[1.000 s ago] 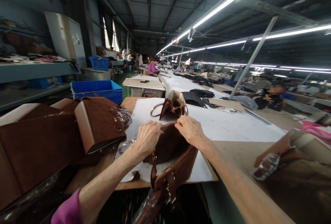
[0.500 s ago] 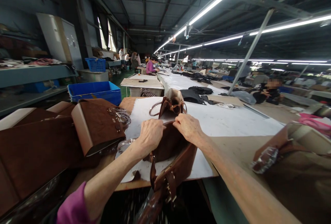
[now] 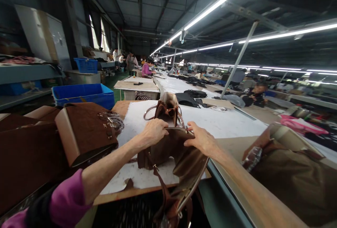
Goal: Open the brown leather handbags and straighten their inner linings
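A brown handbag (image 3: 191,170) hangs over the front edge of the table, its mouth spread wide and its brown inside showing. At the far rim, my left hand (image 3: 154,131) pinches the edge between thumb and fingers. My right hand (image 3: 201,139) is at the rim's right corner, thumb and fingers apart, touching or nearly touching it. A strap with metal fittings (image 3: 162,182) dangles from the near side, and the lower part drops into shadow. Just beyond stands another brown handbag (image 3: 168,110) with its handle out to the left.
Several brown bags (image 3: 86,129) with wrapped handles are piled at left. A bag with a pale lining (image 3: 284,165) stands at right. Behind are a blue bin (image 3: 83,94), black pieces (image 3: 186,100) on the white-covered table (image 3: 221,121), and a slanted metal post (image 3: 238,61). Co-workers sit farther off.
The handbag's near panel has swung down and right, so the mouth is wider and the inside shows. My right hand has loosened its grip and moved right along the rim. The view has turned right.
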The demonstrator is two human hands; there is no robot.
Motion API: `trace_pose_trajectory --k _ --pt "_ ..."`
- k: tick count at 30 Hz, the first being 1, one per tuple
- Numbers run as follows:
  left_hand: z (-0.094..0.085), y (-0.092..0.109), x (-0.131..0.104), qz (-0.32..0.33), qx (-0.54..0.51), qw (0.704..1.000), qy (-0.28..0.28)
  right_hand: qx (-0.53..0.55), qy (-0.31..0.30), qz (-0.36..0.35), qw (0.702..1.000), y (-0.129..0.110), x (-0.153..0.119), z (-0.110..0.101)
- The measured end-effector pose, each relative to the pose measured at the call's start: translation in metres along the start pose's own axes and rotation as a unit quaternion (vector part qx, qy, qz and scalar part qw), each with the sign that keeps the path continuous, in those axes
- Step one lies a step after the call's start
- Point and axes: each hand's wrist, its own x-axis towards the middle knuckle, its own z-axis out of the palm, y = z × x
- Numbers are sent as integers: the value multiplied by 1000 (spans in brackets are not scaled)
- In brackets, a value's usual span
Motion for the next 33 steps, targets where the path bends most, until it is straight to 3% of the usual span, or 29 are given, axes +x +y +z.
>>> trace_pose_trajectory --k 5,10,13,18,28,33 --pt "-12 1 -4 26 -26 999 -27 51 -101 -81 990 17 10 -6" --pt "-13 -10 -20 15 -94 993 -64 211 -185 -150 948 8 13 -3" --pt "-13 -14 -28 13 -128 989 -69 245 -160 -183 939 -4 10 -4" --pt "-18 -8 -33 0 -116 991 -71 180 -116 -195 957 -13 4 -7" --pt "-12 -2 -39 7 -14 999 -34 180 -99 -126 970 -13 7 2" --pt "-6 7 -35 -41 86 995 -21 123 -48 -84 988 -22 7 6"
